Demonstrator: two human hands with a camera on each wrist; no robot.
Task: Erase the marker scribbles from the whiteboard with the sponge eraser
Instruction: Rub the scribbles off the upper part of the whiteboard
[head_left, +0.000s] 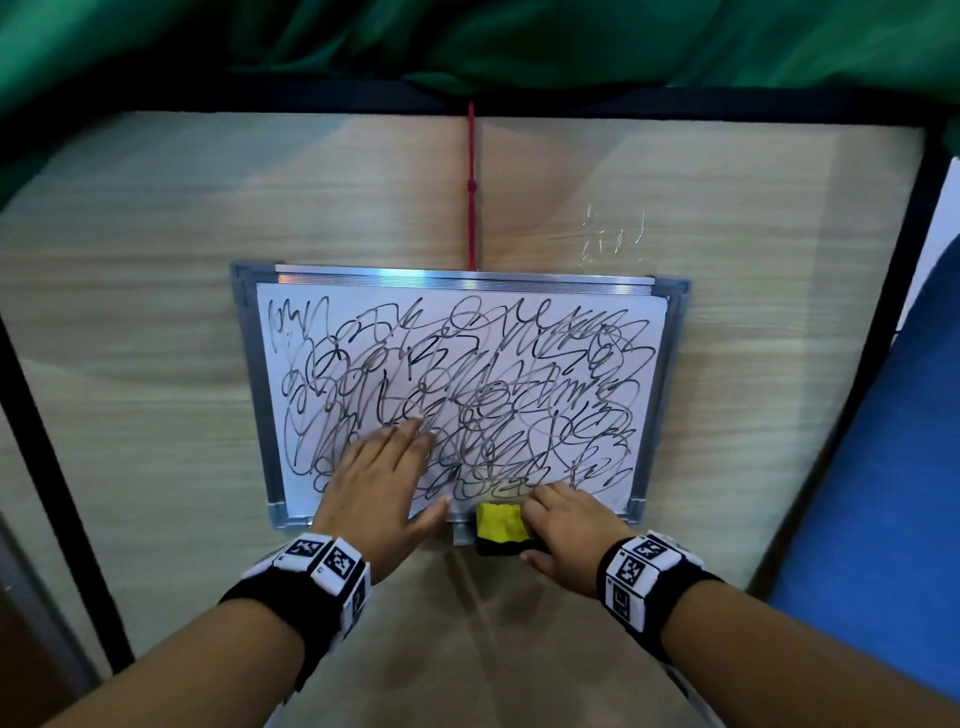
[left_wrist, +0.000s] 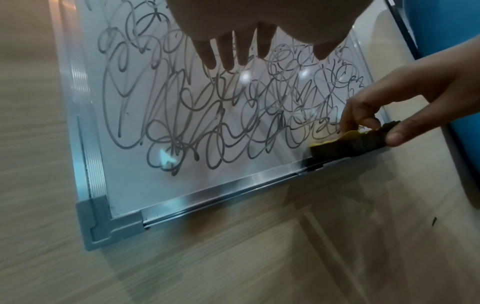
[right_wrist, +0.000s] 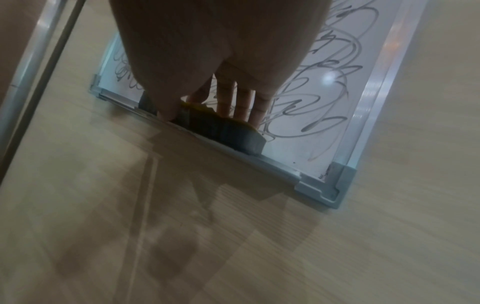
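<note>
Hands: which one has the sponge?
The right hand: its fingers and thumb pinch the yellow-and-black sponge at the whiteboard's near edge. The left hand lies flat on the scribbles, holding nothing.

Bare forearms, no sleeves. On each wrist a black elastic band (head_left: 283, 613), wide and snug, with a row of white blocks (head_left: 322, 564) across the top. On every block a black-and-white square fiducial marker; at least 3 visible on the left band, 3 on the right band (head_left: 647, 574). No rings or gloves on the left hand (head_left: 382, 470) or right hand (head_left: 569, 535).
</note>
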